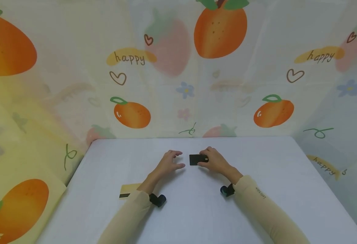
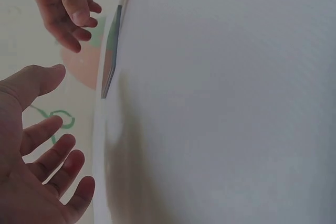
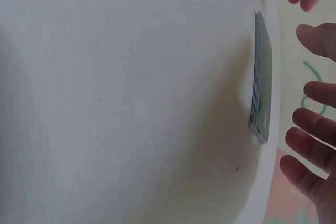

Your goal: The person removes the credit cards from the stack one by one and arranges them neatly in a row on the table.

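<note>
A thin stack of cards (image 3: 264,85), black on top (image 1: 195,160) with a small gold chip, lies flat on the white table. Its layered edges show in the right wrist view. Above its right end hovers my right hand (image 1: 214,160), fingers spread and apart from the cards in the right wrist view. To the left of the stack, my left hand (image 1: 168,162) holds nothing; its thumb and fingers are parted, facing the cards. In the left wrist view the left hand (image 2: 39,150) has its fingers loosely bent.
A gold card (image 1: 129,190) with a dark stripe lies on the table, partly hidden under my left forearm. Black wrist cameras (image 1: 158,200) sit on both wrists. Behind the white table (image 1: 193,210) hangs a fruit-patterned cloth (image 1: 172,101), which also runs along both sides.
</note>
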A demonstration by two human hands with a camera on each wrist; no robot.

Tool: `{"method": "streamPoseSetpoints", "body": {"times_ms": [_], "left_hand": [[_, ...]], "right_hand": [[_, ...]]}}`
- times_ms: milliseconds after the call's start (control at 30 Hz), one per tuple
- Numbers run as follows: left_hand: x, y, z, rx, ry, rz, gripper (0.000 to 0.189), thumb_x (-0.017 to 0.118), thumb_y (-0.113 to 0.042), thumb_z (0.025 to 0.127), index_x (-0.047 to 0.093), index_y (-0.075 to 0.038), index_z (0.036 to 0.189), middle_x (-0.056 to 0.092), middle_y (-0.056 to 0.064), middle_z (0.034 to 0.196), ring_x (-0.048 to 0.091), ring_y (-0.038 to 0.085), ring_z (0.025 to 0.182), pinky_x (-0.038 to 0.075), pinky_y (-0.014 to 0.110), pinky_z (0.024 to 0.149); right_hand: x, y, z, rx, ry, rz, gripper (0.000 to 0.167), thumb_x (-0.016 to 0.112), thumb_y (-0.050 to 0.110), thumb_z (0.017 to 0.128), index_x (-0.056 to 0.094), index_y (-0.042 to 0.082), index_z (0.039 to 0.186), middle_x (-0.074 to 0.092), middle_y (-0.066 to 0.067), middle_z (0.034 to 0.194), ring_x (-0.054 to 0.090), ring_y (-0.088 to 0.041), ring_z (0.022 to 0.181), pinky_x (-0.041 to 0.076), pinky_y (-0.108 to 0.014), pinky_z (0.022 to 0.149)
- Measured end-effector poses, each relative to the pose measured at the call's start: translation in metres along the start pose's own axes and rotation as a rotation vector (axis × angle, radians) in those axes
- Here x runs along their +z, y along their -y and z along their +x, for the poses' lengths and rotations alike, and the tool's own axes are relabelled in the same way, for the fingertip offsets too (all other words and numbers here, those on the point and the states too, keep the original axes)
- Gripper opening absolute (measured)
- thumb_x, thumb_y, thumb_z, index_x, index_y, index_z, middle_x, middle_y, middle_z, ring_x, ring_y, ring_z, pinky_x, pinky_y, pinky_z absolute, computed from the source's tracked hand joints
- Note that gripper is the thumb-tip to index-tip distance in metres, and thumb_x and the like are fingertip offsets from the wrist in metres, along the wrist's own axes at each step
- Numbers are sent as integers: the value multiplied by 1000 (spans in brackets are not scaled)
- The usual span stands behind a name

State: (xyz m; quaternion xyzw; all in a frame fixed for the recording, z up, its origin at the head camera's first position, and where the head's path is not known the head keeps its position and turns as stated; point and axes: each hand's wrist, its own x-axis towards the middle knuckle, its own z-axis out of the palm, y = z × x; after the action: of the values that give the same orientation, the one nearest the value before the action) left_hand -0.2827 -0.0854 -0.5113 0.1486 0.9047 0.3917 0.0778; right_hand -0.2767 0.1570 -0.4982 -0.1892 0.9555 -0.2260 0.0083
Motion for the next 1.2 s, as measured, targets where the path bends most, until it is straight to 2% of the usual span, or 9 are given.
{"method": "streamPoseSetpoints", "body": {"times_ms": [233,400,633,833,967,1200], "left_hand": [[13,-7,16,19,29,64,57,76,-30,84,56,-9,133,56,13,130,49,29,121,44,46,103],[22,-9,23,41,45,91,59,76,-30,83,55,-8,133,55,14,129,49,29,120,43,45,102],[26,-16,30,38,41,136,60,77,-30,81,56,-7,133,56,15,129,50,30,121,42,45,104],[33,-14,38,15,65,242,64,78,-33,80,56,-10,135,55,13,133,47,30,127,38,45,109],[36,-15,41,23,86,307,65,77,-31,80,54,-8,137,54,12,134,47,28,125,37,44,109],[35,-23,42,26,111,326,59,77,-28,80,58,-9,133,54,13,130,48,27,120,39,43,105]], "right_hand": [[-5,-12,7,58,77,-25,58,75,37,83,59,5,129,57,-16,118,54,-28,105,47,-46,96],[-6,-18,9,72,102,-23,60,77,36,81,60,3,128,58,-18,119,55,-29,106,46,-46,97],[-6,-21,14,65,129,-11,60,79,32,80,60,1,128,57,-19,119,55,-29,106,45,-46,98],[-4,-23,20,72,164,-33,61,81,28,76,61,1,127,57,-18,118,55,-29,106,46,-45,98],[-4,-24,22,85,186,-22,59,81,26,75,62,0,125,57,-18,117,55,-29,106,46,-45,98],[-4,-27,25,105,212,-11,55,80,26,76,64,1,122,56,-14,115,53,-27,106,45,-44,99]]}}
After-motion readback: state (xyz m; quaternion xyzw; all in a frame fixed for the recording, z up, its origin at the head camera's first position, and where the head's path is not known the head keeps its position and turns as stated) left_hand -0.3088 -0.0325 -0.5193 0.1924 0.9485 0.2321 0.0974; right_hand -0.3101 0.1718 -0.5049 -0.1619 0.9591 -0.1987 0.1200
